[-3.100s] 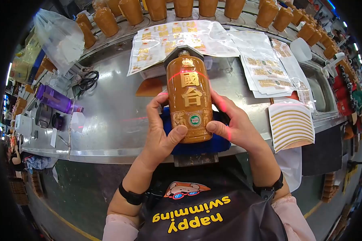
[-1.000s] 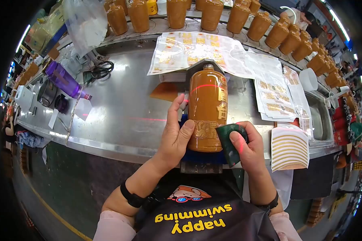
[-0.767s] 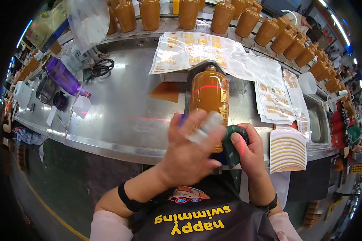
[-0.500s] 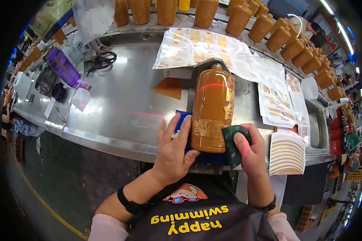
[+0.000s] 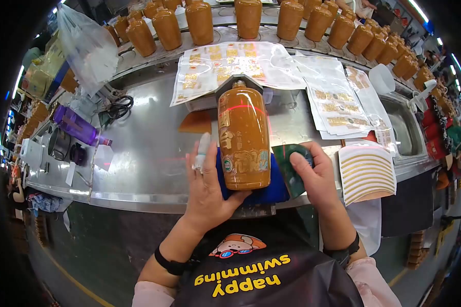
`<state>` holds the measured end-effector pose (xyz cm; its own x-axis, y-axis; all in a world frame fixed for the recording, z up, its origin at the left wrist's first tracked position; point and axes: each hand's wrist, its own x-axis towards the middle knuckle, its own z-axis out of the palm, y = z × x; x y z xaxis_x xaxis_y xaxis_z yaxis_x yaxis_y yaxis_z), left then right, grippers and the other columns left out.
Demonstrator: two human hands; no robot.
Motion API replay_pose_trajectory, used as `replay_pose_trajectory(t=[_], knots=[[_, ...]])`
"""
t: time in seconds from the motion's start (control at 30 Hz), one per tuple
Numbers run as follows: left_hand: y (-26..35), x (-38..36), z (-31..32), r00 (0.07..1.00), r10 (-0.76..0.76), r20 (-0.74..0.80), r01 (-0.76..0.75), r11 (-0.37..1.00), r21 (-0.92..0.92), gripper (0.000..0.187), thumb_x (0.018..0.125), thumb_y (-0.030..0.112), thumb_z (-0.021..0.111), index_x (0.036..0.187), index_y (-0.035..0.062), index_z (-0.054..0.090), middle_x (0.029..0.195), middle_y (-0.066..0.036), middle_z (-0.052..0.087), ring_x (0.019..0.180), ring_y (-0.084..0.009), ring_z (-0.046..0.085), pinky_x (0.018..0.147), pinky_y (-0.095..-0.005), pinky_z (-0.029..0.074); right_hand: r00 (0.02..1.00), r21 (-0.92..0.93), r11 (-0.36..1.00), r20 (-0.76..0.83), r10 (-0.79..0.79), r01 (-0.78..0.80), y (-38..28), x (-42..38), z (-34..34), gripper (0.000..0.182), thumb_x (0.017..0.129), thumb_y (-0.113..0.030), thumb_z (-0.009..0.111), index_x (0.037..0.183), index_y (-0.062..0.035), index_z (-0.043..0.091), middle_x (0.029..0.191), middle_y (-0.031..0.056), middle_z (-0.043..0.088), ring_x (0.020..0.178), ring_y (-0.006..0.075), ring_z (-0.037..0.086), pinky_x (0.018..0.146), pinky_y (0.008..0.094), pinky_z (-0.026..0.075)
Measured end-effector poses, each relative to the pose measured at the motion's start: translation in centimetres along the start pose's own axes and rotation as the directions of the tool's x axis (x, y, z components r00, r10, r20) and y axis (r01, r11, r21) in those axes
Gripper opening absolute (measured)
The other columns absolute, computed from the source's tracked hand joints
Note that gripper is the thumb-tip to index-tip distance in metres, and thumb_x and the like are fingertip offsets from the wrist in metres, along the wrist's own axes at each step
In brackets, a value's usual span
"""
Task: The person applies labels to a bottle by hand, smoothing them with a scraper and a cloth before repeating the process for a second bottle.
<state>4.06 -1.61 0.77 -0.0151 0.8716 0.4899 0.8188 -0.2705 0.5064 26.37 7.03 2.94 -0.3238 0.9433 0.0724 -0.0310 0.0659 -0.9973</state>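
Fingers of my right hand (image 5: 320,184) grip the green pad (image 5: 289,174) beside the bottle (image 5: 245,133), my left hand (image 5: 207,202) open; positioning seems in hand, next contact calling for steadiness.

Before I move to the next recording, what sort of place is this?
Probably a factory or workshop floor: there are rows of matching brown bottles, gold-printed sheets and a long metal workbench.
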Motion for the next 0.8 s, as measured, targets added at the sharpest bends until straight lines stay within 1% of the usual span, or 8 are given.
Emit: replay_pose_trajectory(t=[0.07, 0.1, 0.17, 0.2, 0.3, 0.47, 0.57, 0.8], knots=[[0.4, 0.4, 0.0, 0.999, 0.022, -0.023, -0.021, 0.998, 0.061, 0.100, 0.085, 0.059, 0.062, 0.149, -0.0060, 0.019, 0.144, -0.025, 0.040, 0.136, -0.0469, 0.031, 0.113, -0.0605, 0.011, 0.995, -0.115, 0.989, -0.043, -0.096, 0.090, -0.3, -0.1, -0.3, 0.024, 0.092, -0.008, 0.062, 0.114, 0.0009, 0.058, 0.100, 0.0091, 0.065, 0.084, 0.0138, 0.059, 0.077, 0.0288, 0.049], [0.4, 0.6, 0.0, 1.000, 0.020, 0.013, -0.021, 0.999, 0.050, 0.101, 0.085, 0.059, 0.062, 0.149, -0.0063, 0.018, 0.145, -0.025, 0.039, 0.136, -0.0468, 0.031, 0.113, -0.0607, 0.011, 0.961, -0.296, 0.916, 0.023, -0.275, 0.269, -0.6, 0.0, -0.2, 0.030, 0.090, -0.005, 0.062, 0.119, 0.0003, 0.058, 0.108, 0.0127, 0.063, 0.090, 0.0185, 0.059, 0.081, 0.0315, 0.049], [0.2, 0.8, 0.2, 0.999, 0.021, 0.047, -0.023, 0.999, 0.038, 0.103, 0.084, 0.059, 0.062, 0.149, -0.0067, 0.017, 0.146, -0.025, 0.039, 0.137, -0.0465, 0.031, 0.113, -0.0607, 0.011, 0.804, -0.573, 0.591, 0.230, -0.548, 0.567, -1.1, 0.6, -0.2, 0.043, 0.085, 0.000, 0.062, 0.128, -0.0010, 0.056, 0.123, 0.0201, 0.059, 0.102, 0.0281, 0.058, 0.089, 0.0370, 0.048], [0.1, 0.6, 0.3, 0.999, 0.022, 0.047, -0.023, 0.999, 0.033, 0.104, 0.084, 0.060, 0.062, 0.150, -0.0068, 0.016, 0.146, -0.025, 0.038, 0.137, -0.0463, 0.031, 0.113, -0.0605, 0.010, 0.772, -0.589, 0.516, 0.351, -0.529, 0.621, -1.5, 0.6, 0.2, 0.059, 0.076, 0.006, 0.061, 0.133, -0.0054, 0.056, 0.136, 0.0270, 0.048, 0.114, 0.0392, 0.052, 0.096, 0.0432, 0.045], [0.0, 0.5, 0.5, 0.999, 0.014, 0.046, -0.014, 1.000, 0.018, 0.105, 0.084, 0.059, 0.062, 0.150, -0.0071, 0.015, 0.147, -0.026, 0.037, 0.137, -0.0459, 0.031, 0.113, -0.0602, 0.010, 0.676, -0.590, 0.351, 0.522, -0.521, 0.727, -2.7, 0.1, 1.7, 0.061, 0.073, 0.010, 0.059, 0.131, -0.0074, 0.059, 0.135, 0.0269, 0.048, 0.116, 0.0404, 0.052, 0.097, 0.0443, 0.045], [-0.2, 0.3, 0.6, 0.998, 0.018, 0.067, -0.018, 1.000, -0.007, 0.105, 0.085, 0.058, 0.062, 0.150, -0.0078, 0.013, 0.148, -0.027, 0.035, 0.137, -0.0464, 0.032, 0.113, -0.0603, 0.010, 0.763, -0.685, 0.405, 0.354, -0.542, 0.605, -2.1, 0.7, -1.0, 0.032, 0.069, -0.001, 0.071, 0.100, -0.0027, 0.064, 0.130, 0.0274, 0.050, 0.115, 0.0442, 0.051, 0.097, 0.0467, 0.044], [-0.3, 0.4, 0.7, 0.997, 0.019, 0.071, -0.017, 0.999, -0.035, 0.105, 0.085, 0.058, 0.061, 0.150, -0.0082, 0.012, 0.148, -0.027, 0.035, 0.136, -0.0465, 0.033, 0.113, -0.0602, 0.010, 0.807, -0.552, 0.605, 0.258, -0.532, 0.575, -3.3, 0.5, 1.5, 0.026, 0.071, -0.005, 0.072, 0.095, -0.0030, 0.062, 0.126, 0.0280, 0.051, 0.113, 0.0442, 0.051, 0.096, 0.0463, 0.043], [-0.2, 0.3, 0.7, 0.997, 0.012, 0.076, -0.011, 1.000, -0.014, 0.106, 0.086, 0.059, 0.060, 0.150, -0.0086, 0.011, 0.149, -0.027, 0.033, 0.137, -0.0444, 0.034, 0.113, -0.0598, 0.011, 0.854, -0.570, 0.647, 0.230, -0.466, 0.506, -2.0, 1.9, 2.4, 0.024, 0.072, -0.012, 0.073, 0.088, -0.0027, 0.056, 0.117, 0.0279, 0.051, 0.110, 0.0440, 0.050, 0.095, 0.0478, 0.042]])
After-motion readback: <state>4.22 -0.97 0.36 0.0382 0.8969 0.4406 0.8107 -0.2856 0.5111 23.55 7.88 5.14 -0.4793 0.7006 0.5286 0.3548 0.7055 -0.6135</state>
